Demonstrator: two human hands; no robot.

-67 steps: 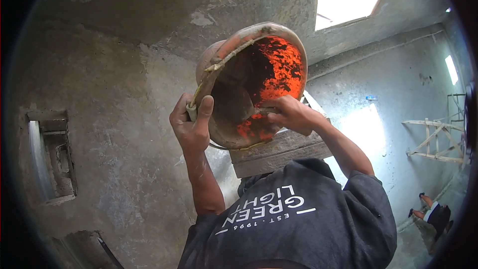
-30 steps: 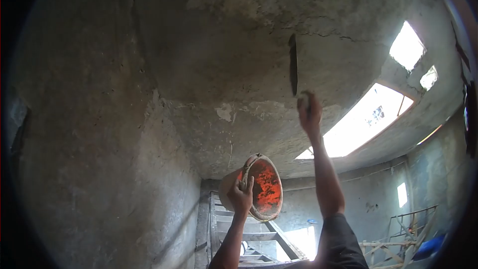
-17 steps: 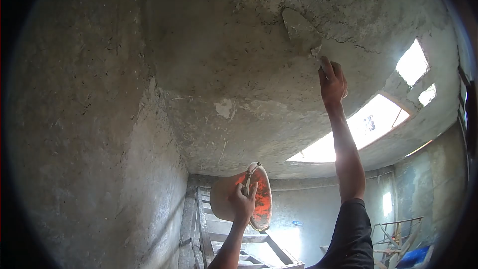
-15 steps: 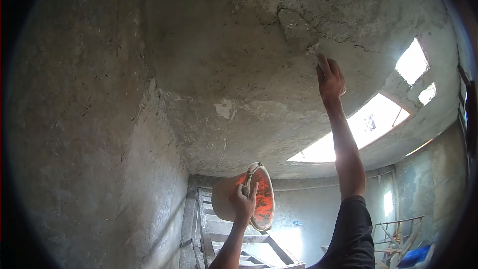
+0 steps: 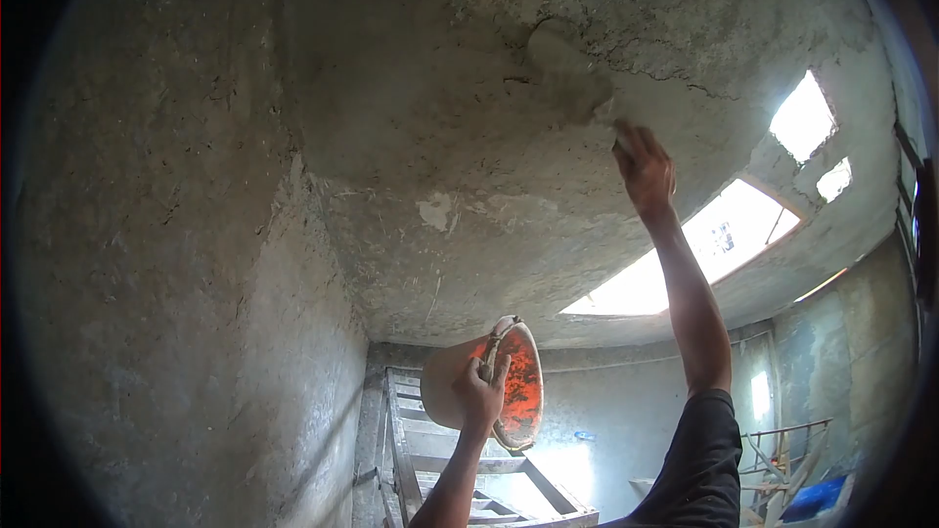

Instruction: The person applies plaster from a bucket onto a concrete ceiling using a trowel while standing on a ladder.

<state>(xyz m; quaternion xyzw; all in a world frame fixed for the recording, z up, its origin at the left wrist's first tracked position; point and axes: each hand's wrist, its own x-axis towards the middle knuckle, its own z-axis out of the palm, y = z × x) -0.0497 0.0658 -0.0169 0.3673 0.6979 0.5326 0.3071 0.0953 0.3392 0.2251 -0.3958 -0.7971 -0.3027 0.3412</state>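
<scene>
Overhead, my right hand [image 5: 646, 168] is closed round the handle of a trowel [image 5: 569, 70]. Its grey, round-tipped blade lies close along the rough ceiling [image 5: 440, 122] and nearly blends into the plaster. Lower down, my left hand [image 5: 479, 393] grips a pale bucket [image 5: 445, 386] at its rim and handle. The bucket is tipped on its side, its mouth facing right, and its orange inside [image 5: 521, 381] is smeared with grey mortar.
A rough plastered wall [image 5: 176, 264] rises at the left. Bright openings [image 5: 719, 244] cut through the ceiling at the right. Behind the bucket stands a ladder-like frame [image 5: 469, 466]. Poles and a blue thing [image 5: 817, 499] lie at the lower right.
The trowel has moved a little left along the ceiling, and my right hand has dropped slightly with its wrist bent more. The bucket has shifted slightly right in my left hand.
</scene>
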